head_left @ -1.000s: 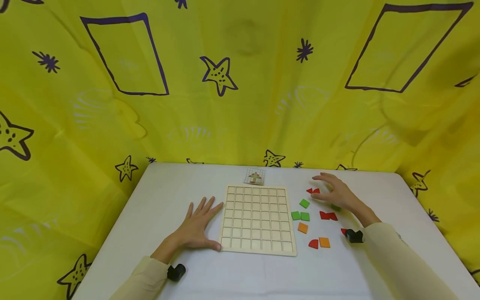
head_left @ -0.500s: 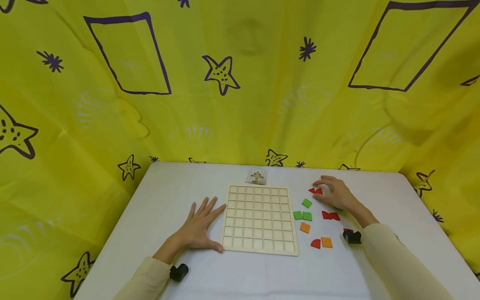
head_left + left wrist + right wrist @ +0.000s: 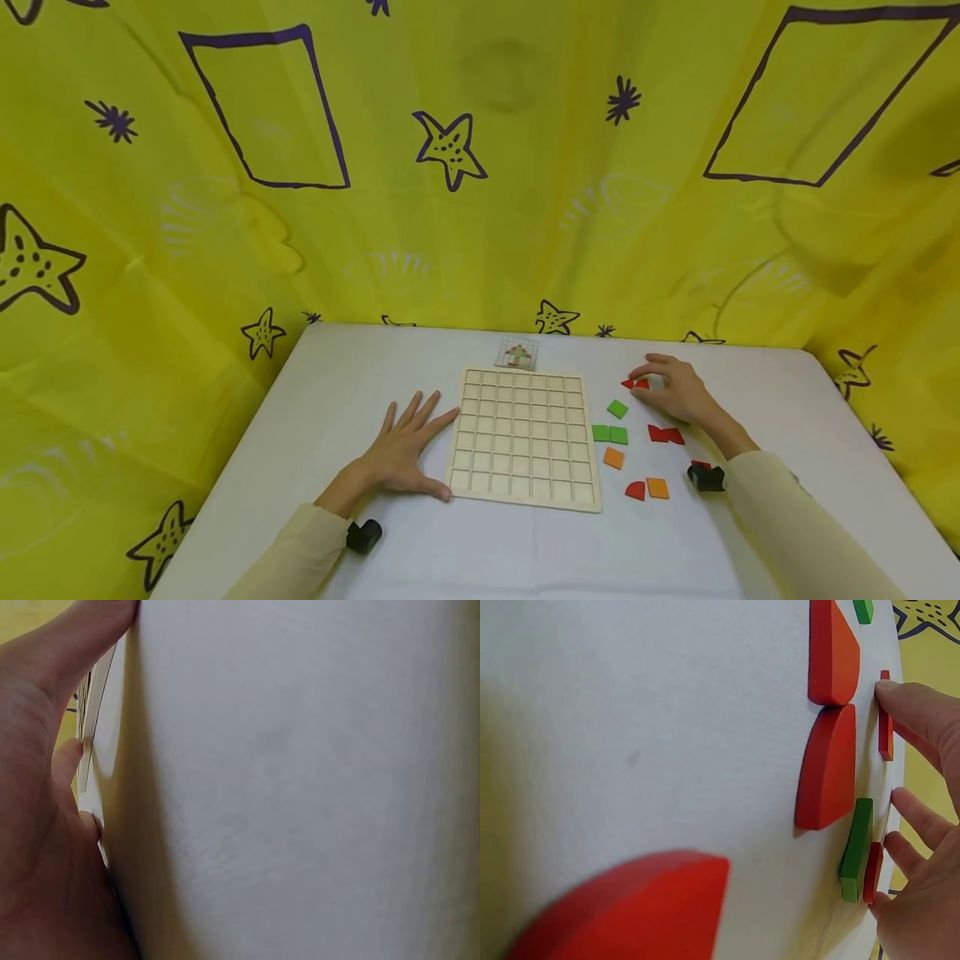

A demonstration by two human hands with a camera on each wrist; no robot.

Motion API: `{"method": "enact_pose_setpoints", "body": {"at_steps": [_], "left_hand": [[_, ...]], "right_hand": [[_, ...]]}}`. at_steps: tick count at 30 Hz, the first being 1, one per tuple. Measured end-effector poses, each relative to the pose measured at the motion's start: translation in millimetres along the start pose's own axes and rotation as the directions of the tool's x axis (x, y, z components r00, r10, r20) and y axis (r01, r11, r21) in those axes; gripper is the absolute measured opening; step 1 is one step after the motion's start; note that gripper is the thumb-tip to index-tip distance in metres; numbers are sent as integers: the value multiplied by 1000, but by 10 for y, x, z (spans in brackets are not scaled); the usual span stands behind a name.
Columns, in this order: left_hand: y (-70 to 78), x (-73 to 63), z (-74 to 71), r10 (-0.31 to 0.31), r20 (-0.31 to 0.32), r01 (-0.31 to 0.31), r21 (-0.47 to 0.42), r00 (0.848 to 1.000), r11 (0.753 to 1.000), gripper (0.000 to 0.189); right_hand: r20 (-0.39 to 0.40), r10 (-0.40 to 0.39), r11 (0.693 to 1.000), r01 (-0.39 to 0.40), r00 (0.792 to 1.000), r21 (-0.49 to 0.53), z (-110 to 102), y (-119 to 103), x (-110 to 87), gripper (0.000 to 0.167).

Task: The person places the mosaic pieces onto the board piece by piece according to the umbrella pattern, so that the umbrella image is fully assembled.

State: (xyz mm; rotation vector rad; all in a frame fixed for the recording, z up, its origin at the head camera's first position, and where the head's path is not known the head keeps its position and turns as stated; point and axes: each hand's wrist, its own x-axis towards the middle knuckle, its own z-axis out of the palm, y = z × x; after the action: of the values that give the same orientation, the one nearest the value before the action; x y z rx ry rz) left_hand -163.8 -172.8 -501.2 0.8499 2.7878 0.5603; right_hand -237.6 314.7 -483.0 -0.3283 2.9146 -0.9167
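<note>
- Nearest the person, two pale sleeves come in from the bottom edge, each with a small black camera at the wrist, over a white table [image 3: 465,550].
- The left hand [image 3: 401,454] lies flat on the table, fingers spread and straight, its fingertips and thumb against the left edge of the wooden grid board [image 3: 525,437]. It holds nothing; it looks to be steadying the board, and a light, even press is enough so the board does not slide.
- The board's square cells are all bare.
- Just right of the board lie loose pieces: a red quarter-round and an orange square [image 3: 657,488] close by, an orange square [image 3: 613,457], two green squares [image 3: 609,434] side by side, a pair of red pieces [image 3: 665,434], and a tilted green square [image 3: 617,408].
- Farther out, the right hand [image 3: 675,390] has its fingers curled over a small red piece [image 3: 636,384] lying on the table well right of the board's far corner. The right wrist view shows a fingertip [image 3: 900,694] at the edge of a thin red piece [image 3: 885,716], with a green piece [image 3: 857,847] beside the other fingers.
- A sure grip probably needs thumb and forefinger on opposite edges of the thin piece before lifting, without nudging its neighbour.
- Beyond the board's far edge lies a small pattern card [image 3: 517,353].
- A yellow cloth [image 3: 480,208] with stars hangs behind.
</note>
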Motion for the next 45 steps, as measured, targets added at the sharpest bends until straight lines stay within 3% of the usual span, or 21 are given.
{"method": "enact_pose_setpoints", "body": {"at_steps": [17, 37, 45], "left_hand": [[46, 58, -74, -17, 37, 18, -23, 999, 1000, 114], [-3, 132, -17, -32, 34, 33, -19, 999, 999, 115], [4, 121, -23, -56, 34, 57, -36, 998, 998, 116]], "right_hand": [[10, -23, 1000, 23, 1000, 3, -4, 27, 19, 27], [87, 0, 1000, -2, 996, 25, -279, -158, 57, 33], [56, -119, 992, 117, 991, 39, -348, -253, 78, 31]]}}
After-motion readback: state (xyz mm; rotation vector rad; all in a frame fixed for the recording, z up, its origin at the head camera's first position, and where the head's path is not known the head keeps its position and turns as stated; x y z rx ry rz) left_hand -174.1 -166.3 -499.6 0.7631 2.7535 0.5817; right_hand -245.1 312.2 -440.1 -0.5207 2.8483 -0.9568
